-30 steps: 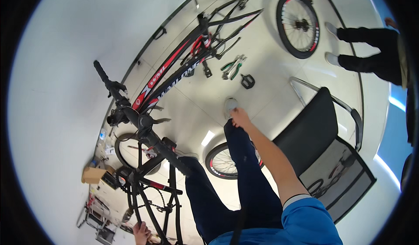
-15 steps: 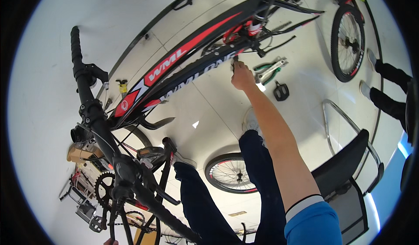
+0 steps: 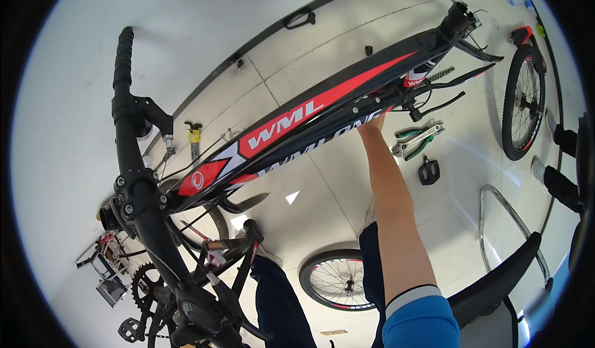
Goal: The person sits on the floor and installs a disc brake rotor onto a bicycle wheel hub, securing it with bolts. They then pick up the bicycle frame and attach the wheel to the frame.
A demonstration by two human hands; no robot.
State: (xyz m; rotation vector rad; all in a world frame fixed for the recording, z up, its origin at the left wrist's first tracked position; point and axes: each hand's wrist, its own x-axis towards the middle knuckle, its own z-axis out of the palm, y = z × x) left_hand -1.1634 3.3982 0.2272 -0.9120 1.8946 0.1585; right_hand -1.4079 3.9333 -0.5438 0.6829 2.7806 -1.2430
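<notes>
A black and red bicycle frame [image 3: 347,80] lies across the view from lower left to upper right, with its black handlebar [image 3: 144,207] at the left. My right hand [image 3: 373,122] reaches to the underside of the lower tube, near the crank area. The frame hides its fingers, so what they hold, if anything, does not show. Beside that hand on the floor are green-handled pliers [image 3: 427,145], a silver wrench [image 3: 416,138] and a black pedal [image 3: 429,171]. My left hand is out of view.
One wheel [image 3: 338,278] lies by my legs; another wheel [image 3: 524,103] stands at the right near another person's feet [image 3: 540,168]. A black chair with a chrome frame [image 3: 496,273] is at lower right. A second bike's chainring [image 3: 145,289] shows at lower left.
My right hand has gone from beside the lower tube to partly behind it. The view has shifted, and the bicycle frame shows larger. A fingertip at the lower left edge is gone from view.
</notes>
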